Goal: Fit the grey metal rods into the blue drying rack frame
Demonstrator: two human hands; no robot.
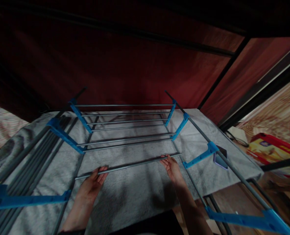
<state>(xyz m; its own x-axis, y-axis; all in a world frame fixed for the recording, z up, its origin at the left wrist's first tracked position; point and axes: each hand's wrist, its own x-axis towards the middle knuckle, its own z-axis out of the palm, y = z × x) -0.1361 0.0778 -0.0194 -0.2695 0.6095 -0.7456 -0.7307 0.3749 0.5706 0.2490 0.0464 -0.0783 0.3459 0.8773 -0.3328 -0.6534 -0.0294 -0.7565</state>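
1. From my place far away, I watch two bare hands, which hold one loose rod above the grey blanket.
2. The left hand has its palm turned upward. Its fingers are half curled, and the rod lies across them, near to its left end.
3. The right hand is more narrow: I see it pinching the same rod with thumb and fingers, a little before its right end.
4. The rod is slightly tilted in my view, the right end higher. Its two ends come close to the inner poles of the rack; whether they touch, I cannot tell.
5. Beyond the rod, four thin bars cross between the farthest pair of blue brackets. Between the next pair I count two bars.
6. The rod is on the nearer side of these bars. Still nearer to the person, a blue bracket stands out on each side.
7. On the left, a bundle of grey tubes lies on the blanket.
8. On the right, a phone-like object lies near a rack pole. Farther right I notice a red and yellow box.
9. Behind everything, a dark red curtain hangs.
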